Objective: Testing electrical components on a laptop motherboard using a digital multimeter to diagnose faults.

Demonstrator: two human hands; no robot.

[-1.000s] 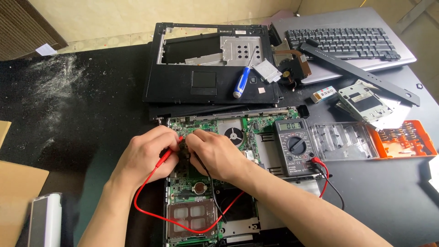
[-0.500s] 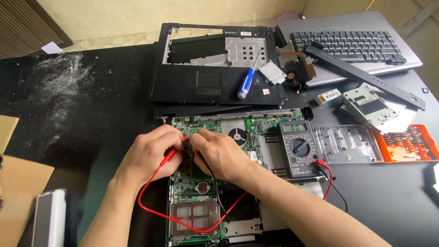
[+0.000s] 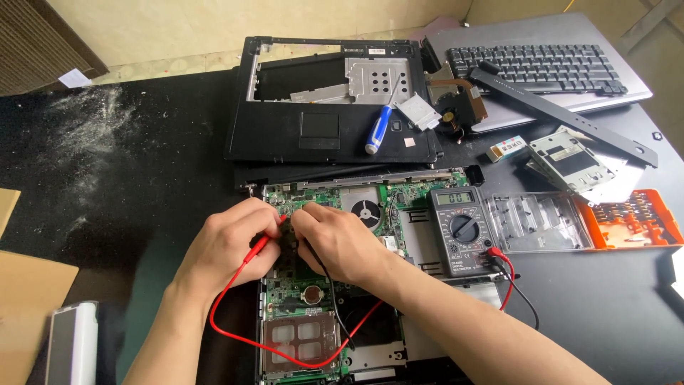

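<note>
An opened laptop base with a green circuit board lies in front of me. My left hand pinches the red test probe against the board's upper left. My right hand holds the black probe, mostly hidden under its fingers, right beside the red one. Red lead and black lead run to a grey multimeter lying on the board's right side.
A black palmrest cover with a blue-handled screwdriver lies behind the board. A keyboard, a black strip, a drive caddy, a clear lid and an orange bit case sit right. Cardboard and a white device lie left.
Both hands stay on the probes at the same spot on the board; only the view has shifted slightly.
</note>
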